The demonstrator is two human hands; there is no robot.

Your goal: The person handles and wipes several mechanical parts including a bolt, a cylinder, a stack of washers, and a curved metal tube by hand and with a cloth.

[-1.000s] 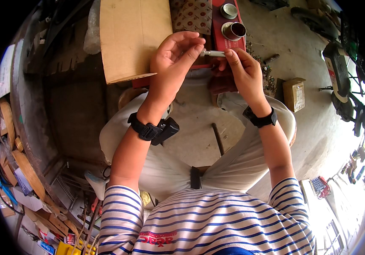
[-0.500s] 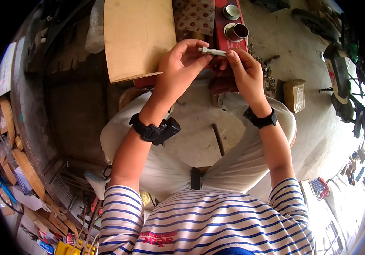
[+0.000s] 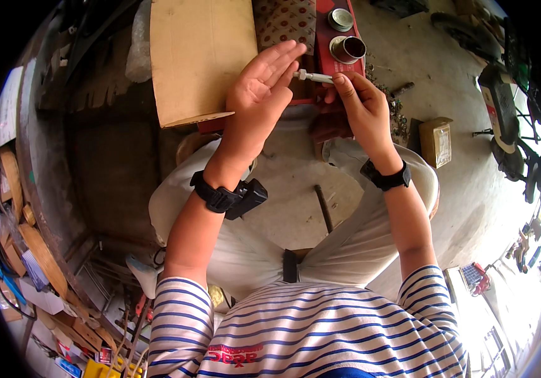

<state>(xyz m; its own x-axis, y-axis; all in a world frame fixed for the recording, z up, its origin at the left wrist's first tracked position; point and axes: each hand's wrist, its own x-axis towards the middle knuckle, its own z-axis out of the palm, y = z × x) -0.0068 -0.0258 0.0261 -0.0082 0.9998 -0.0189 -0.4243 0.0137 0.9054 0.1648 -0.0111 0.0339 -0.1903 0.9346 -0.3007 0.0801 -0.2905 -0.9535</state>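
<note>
My right hand [image 3: 360, 107] pinches a small metal bolt-like part [image 3: 313, 77] between thumb and fingertips, holding it level above my knees. My left hand [image 3: 259, 94] is flat, fingers straight and together, with the palm side pressed against the left end of the part. Both wrists carry black bands, and the left one also has a small black box [image 3: 248, 198] strapped to it. I sit with light trousers and a striped shirt.
A cardboard sheet [image 3: 198, 57] stands ahead on the left. A red tray [image 3: 336, 47] holds two metal cups [image 3: 348, 47]. A small cardboard box [image 3: 437, 142] sits on the concrete floor at right. A metal rod [image 3: 323, 208] lies between my legs. Wood and clutter fill the left side.
My left hand has opened from a curled grip on the part to a flat palm against its end. The right hand keeps holding the part in about the same place.
</note>
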